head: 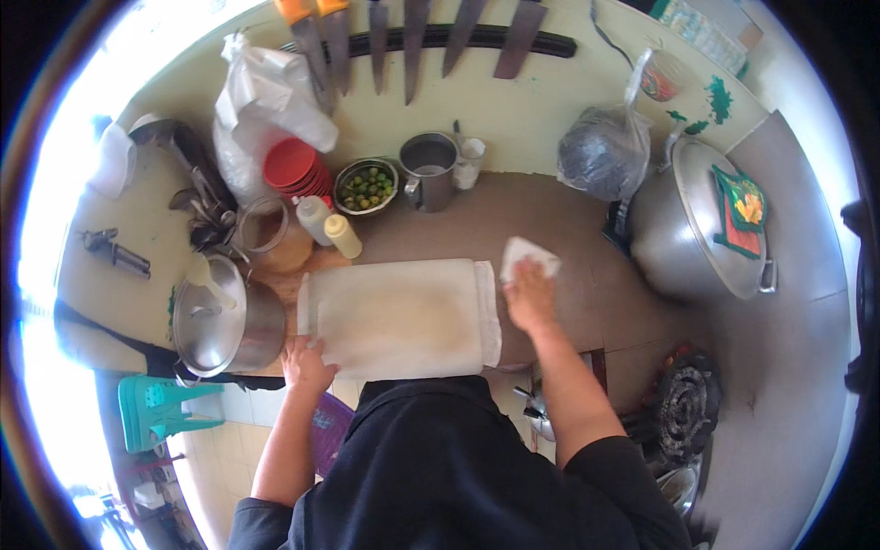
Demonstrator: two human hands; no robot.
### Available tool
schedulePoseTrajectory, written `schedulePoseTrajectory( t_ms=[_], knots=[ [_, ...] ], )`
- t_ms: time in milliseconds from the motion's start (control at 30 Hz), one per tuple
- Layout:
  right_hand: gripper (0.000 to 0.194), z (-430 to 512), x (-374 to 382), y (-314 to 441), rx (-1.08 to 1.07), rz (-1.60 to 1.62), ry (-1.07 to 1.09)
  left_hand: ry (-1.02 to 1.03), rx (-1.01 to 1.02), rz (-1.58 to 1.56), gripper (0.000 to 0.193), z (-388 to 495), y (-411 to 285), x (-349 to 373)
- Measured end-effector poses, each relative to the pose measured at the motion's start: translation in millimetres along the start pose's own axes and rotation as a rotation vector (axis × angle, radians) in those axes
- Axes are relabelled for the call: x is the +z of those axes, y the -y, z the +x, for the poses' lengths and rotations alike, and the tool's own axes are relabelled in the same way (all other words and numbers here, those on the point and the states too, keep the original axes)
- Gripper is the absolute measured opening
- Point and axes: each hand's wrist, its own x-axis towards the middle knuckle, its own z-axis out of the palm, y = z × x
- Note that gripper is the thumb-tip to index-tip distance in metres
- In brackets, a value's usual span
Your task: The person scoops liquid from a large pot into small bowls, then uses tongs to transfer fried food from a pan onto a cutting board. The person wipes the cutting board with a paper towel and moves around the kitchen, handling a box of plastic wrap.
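Observation:
My right hand (533, 295) lies flat on a folded white cloth (526, 253), pressing it on the brown countertop (577, 302) to the right of the board. A white cutting board (405, 316) lies before me, with a second white cloth (489, 313) showing beneath its right edge. At the board's lower left corner rests my left hand (307, 368), fingers spread, holding nothing. Behind the board are a squeeze bottle with pale yellow contents (343, 236), a clear squeeze bottle (313, 218), a bowl of small green citrus fruits (366, 187) and a metal pitcher (429, 172).
A lidded metal pot (265, 323) stands at left, a larger one (660, 227) at right with a potholder on its lid. Knives (414, 51) hang from a wall strip. A gas burner (687, 405) sits at lower right. Red stacked bowls (292, 165) stand by a plastic bag (240, 144).

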Motion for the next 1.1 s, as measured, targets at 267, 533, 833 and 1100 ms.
schedulePoseTrajectory(
  t_ms=[267, 533, 833, 1100],
  knots=[
    [0.056, -139, 13, -97, 0.295, -0.202, -0.061, 0.028, -0.02, 0.076, 0.087, 1, -8, 6],
    [0.058, 32, -11, -186, 0.5, -0.053, -0.255, 0.054, -0.063, 0.081, 0.087, 8, -7, 19],
    [0.039, 15, 11, -21, -0.235, 0.231, -0.234, 0.055, -0.107, 0.069, 0.086, 6, -11, 18],
    [0.031, -116, 25, -60, -0.287, 0.299, -0.342, 0.122, -0.115, 0.097, 0.084, 10, -18, 8]
  ],
)
